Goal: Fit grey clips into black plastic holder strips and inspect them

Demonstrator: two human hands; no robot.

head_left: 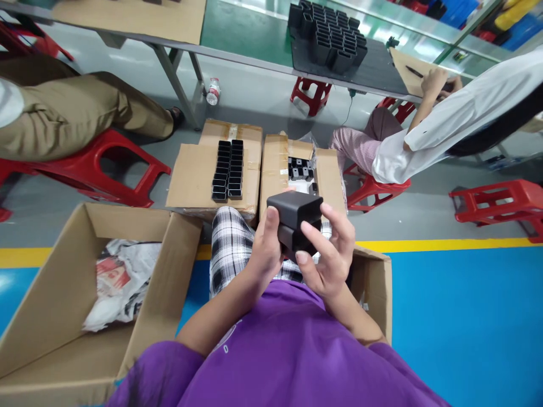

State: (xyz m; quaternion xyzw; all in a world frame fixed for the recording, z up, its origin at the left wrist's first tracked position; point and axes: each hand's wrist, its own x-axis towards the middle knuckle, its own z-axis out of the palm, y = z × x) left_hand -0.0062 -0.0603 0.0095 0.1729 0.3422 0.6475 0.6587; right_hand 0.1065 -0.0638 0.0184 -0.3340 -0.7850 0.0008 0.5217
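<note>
In front of my chest are two black rectangular plastic cases [296,207], one lying against the other. My left hand [266,242] is closed around their left side, its thumb pressed on the near face. My right hand [331,254] has its thumb and fingertips curled on the right end of the same cases. Beyond my knees, two rows of similar black cases [229,169] stand on a cardboard carton [190,175]. To their right, more small black parts [302,168] sit inside an open carton [274,164].
A large open cardboard box [146,316] with crumpled plastic bags stands at left; another box [379,282] is by my right side. Co-workers sit on red stools [106,164] on both sides. A workbench [246,34] with stacked black cases [335,37] runs across the back.
</note>
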